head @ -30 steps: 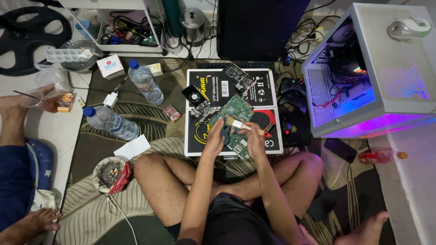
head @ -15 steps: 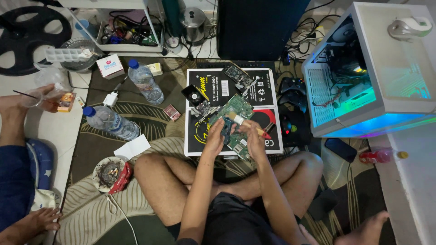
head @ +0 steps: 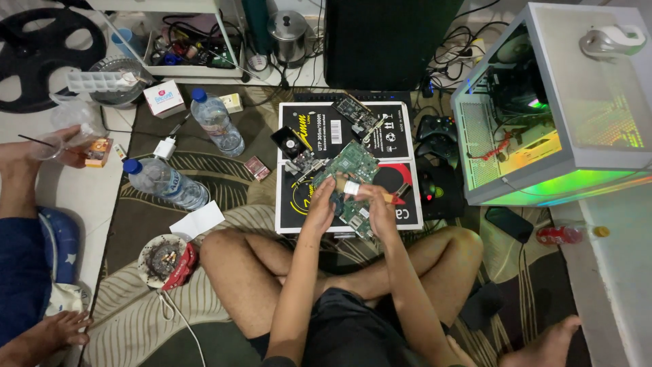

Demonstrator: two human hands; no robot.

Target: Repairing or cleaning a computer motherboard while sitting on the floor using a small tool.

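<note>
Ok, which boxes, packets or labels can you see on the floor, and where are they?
Flat black cardboard box with white and yellow print: under the green circuit board.
Small white carton with pink mark: upper left, beside the clear water bottle.
Small orange packet: far left.

Left hand [head: 320, 204] and right hand [head: 375, 204] both sat on a green circuit board [head: 353, 163], which lay on a flat black cardboard box [head: 397, 136] on the rug. Right hand pinched a small white cylinder [head: 351, 187] against the board. Smaller board [head: 356, 115] at the box's far edge. Two water bottles [head: 216, 122] lay well left of the box. Lit white PC case [head: 543, 102] stood to the right, black game controller [head: 435, 127] between case and box.
</note>
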